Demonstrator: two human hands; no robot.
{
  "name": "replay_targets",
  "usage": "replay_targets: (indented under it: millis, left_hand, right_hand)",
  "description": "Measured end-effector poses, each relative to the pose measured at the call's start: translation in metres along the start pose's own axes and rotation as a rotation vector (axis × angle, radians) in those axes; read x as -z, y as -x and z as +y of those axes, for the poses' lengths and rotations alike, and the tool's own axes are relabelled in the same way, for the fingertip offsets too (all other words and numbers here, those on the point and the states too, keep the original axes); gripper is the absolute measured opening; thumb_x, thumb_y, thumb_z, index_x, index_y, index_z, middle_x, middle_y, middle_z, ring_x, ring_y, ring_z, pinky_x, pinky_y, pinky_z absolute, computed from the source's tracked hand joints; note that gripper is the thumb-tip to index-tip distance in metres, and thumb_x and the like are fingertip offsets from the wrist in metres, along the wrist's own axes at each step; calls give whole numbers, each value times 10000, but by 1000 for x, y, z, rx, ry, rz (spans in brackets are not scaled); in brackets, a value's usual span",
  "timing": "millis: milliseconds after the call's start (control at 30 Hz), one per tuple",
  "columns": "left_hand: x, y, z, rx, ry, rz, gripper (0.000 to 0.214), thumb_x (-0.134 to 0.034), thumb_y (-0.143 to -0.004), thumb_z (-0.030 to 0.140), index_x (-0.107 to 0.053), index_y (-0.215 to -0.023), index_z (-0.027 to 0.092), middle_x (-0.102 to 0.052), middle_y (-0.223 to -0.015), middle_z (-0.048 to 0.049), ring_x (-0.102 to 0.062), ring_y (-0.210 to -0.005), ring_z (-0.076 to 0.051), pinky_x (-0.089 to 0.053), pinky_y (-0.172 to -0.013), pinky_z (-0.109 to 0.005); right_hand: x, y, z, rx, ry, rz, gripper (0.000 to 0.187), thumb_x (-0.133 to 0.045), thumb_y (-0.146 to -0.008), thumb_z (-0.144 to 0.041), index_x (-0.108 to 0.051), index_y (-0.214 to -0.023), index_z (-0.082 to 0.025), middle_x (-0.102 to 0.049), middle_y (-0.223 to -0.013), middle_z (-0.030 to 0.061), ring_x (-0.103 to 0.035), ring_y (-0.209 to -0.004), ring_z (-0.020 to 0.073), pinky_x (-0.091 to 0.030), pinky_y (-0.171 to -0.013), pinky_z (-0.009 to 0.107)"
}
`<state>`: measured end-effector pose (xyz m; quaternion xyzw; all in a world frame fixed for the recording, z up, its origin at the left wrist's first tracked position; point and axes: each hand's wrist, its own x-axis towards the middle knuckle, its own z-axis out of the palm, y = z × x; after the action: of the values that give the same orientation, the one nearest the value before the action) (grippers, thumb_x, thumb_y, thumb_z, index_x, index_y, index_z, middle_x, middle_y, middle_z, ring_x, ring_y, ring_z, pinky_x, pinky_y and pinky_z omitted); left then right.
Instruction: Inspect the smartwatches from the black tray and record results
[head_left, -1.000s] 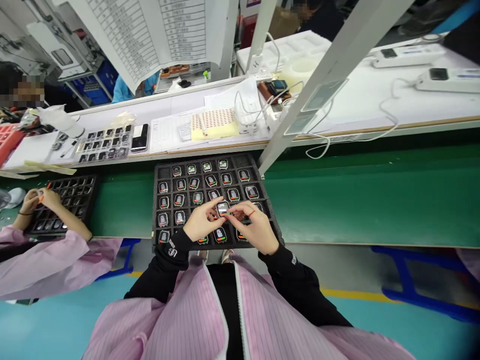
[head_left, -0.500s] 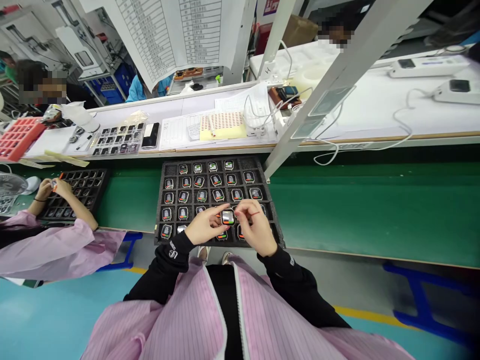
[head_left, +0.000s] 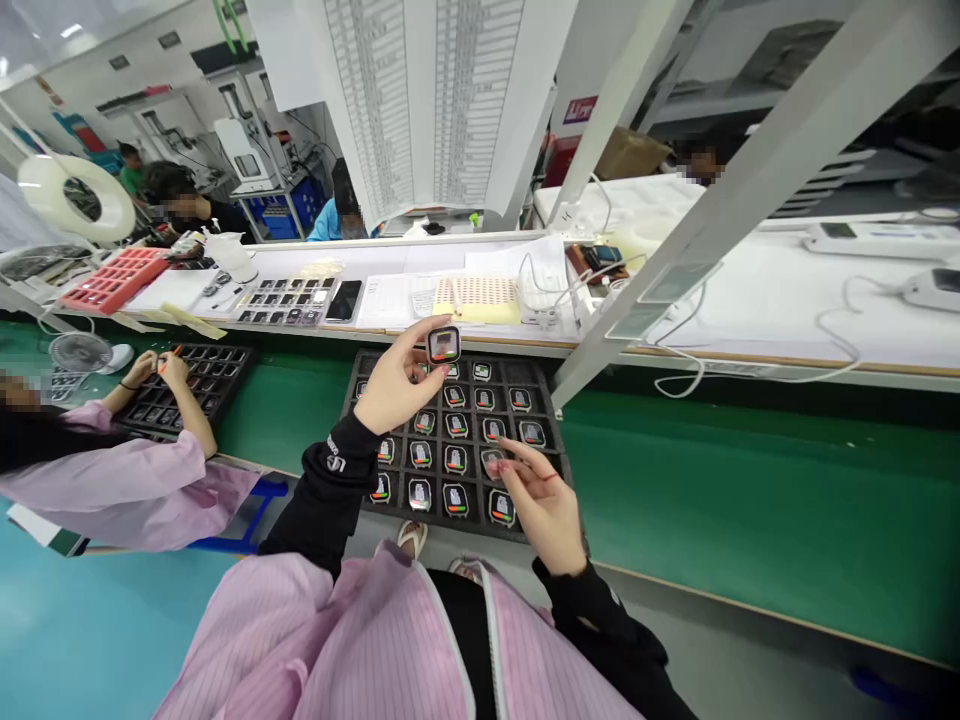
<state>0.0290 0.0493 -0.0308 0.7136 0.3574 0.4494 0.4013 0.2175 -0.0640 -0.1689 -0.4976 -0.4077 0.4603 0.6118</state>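
Observation:
My left hand (head_left: 401, 385) grips a square smartwatch case (head_left: 443, 345) by its edges, thumb below and index finger above. The case has no strap, and its dark glass face is turned toward me, with a strip of orange and green at its lower edge. Lower and to the right, my right hand (head_left: 546, 498) pinches a small clear film (head_left: 493, 463) between thumb and fingertips. Beneath both hands lies a black foam tray (head_left: 559, 455) with similar watch cases in its compartments, some hidden by my hands.
At left a co-worker's hands (head_left: 166, 368) work over another black tray (head_left: 225, 385). A white shelf (head_left: 405, 255) behind carries a phone (head_left: 345, 300), a red tray (head_left: 112, 280) and papers. A slanted white post (head_left: 637, 260) rises right of my tray, beside the green bench (head_left: 750, 480).
My left hand has lifted the watch case up and away from the tray. My right hand has parted from it, lower and to the right, with the clear film. The view has tilted upward.

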Motion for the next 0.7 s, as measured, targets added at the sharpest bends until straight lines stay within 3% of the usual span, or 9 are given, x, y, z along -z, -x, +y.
replay_targets:
  millis: [67,167,300,433,567,700]
  left_hand:
    - [4,-6,13,-49,-30,17,545,-657,-834,280,-492,-1352,255,-614,-1203,-94,-574,-761,-119,-439,-556,-203]
    - [8,-9,30,-94,-63,62,537,-687,-825,338,-513,-1327,262,-609,-1218,-90,-560,-729,-110,-403,-509,-194]
    - [8,-5,45,-112,-70,116,491,-683,-830,353,-543,-1293,273,-586,-1272,-78,-562,-739,-115,-412,-514,-207]
    - [2,0,53,-95,-44,132,441,-651,-851,329,-557,-1277,266,-598,-1249,-67,-580,-775,-131,-447,-558,-226]
    - [-3,5,54,-92,-16,155,389,-629,-866,306,-577,-1247,250,-610,-1218,-61,-586,-789,-134,-476,-599,-237]
    - [-6,16,56,-57,-22,119,479,-661,-856,305,-532,-1316,269,-643,-1037,-54,-557,-699,-125,-462,-556,-240]
  right_hand:
    - [0,1,3,-33,-11,-7,465,-731,-815,-437,-649,-1216,-216,-731,-1054,95,-718,-894,206,-586,-914,403]
    - [2,2,1,-69,29,-93,378,-749,-786,-450,-732,-1062,-191,-752,-951,103,-729,-825,225,-611,-866,408]
    - [4,0,-5,71,90,-136,253,-743,-789,-436,-764,-873,-199,-742,-935,90,-717,-821,218,-632,-782,353]
    - [7,-2,-7,192,164,-95,207,-732,-809,-407,-763,-881,-216,-734,-923,72,-698,-826,203,-629,-729,324]
    - [9,-9,-16,116,100,-109,271,-754,-790,-433,-754,-927,-199,-748,-861,71,-692,-700,184,-621,-649,313]
    - [6,-23,-46,81,33,-145,309,-779,-772,-425,-746,-972,-192,-736,-806,51,-677,-669,160,-598,-643,289]
